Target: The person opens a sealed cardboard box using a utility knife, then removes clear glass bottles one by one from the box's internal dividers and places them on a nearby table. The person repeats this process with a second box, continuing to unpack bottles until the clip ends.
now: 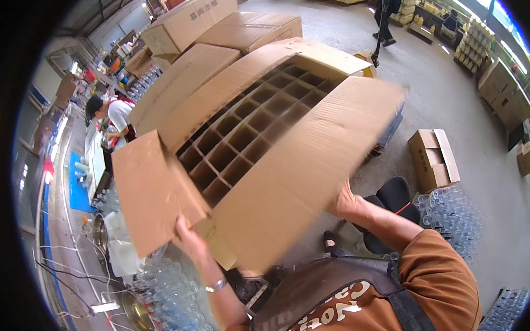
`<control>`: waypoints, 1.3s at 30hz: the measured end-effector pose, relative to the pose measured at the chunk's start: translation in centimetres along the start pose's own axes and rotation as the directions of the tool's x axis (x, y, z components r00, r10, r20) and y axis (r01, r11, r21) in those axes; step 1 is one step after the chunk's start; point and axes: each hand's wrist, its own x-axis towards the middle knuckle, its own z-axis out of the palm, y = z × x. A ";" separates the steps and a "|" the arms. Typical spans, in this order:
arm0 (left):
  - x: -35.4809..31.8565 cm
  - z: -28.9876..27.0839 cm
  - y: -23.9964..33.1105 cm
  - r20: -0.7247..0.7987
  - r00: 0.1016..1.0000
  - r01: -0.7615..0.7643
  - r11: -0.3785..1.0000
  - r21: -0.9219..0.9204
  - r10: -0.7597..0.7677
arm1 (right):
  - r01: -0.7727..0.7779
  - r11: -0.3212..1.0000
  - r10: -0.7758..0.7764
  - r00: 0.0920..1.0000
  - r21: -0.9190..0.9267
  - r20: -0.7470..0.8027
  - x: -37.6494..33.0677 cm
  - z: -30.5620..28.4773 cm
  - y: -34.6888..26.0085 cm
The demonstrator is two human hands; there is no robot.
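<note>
The large brown corrugated carton [264, 148] with its cell-grid divider sits tilted at centre frame, left hand [188, 235] at 7 o'clock and right hand [345, 200] at 4 o'clock each in a closed grip on its near edge, keeping the flaps splayed open.

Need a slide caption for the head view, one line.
Left hand and right hand grip an open cardboard box with an empty divider grid.

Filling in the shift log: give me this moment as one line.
left hand: grips carton flap | right hand: under carton | carton: open, divider grid empty
</note>
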 end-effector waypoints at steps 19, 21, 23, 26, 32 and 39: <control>-9.2 0.1 0.5 0.308 0.909 -0.025 0.700 0.714 -0.282 | -0.867 0.484 0.857 0.440 0.123 -0.269 -2.0 -1.5 26.1; -9.2 1.1 -1.2 0.221 0.964 0.026 0.882 0.470 -0.146 | -0.925 0.155 0.963 0.220 0.346 0.156 -1.8 -2.1 31.5; -8.0 1.2 -2.7 0.135 0.988 0.040 0.966 0.257 -0.076 | -0.697 -0.023 0.943 0.223 0.717 0.248 -0.2 -1.8 33.3; -5.2 0.1 -2.5 0.110 0.994 -0.055 0.960 0.276 0.025 | -0.539 -0.009 0.939 0.285 0.842 0.193 3.9 -2.6 32.9; -3.3 -1.5 1.3 0.570 0.801 -0.574 0.506 0.644 0.184 | -0.631 0.447 0.571 0.747 0.634 0.341 8.2 -3.9 23.3; -1.0 1.1 3.7 0.800 0.600 -0.615 0.625 0.481 -0.025 | -0.435 0.862 0.490 0.848 -0.259 0.204 4.5 -2.5 24.0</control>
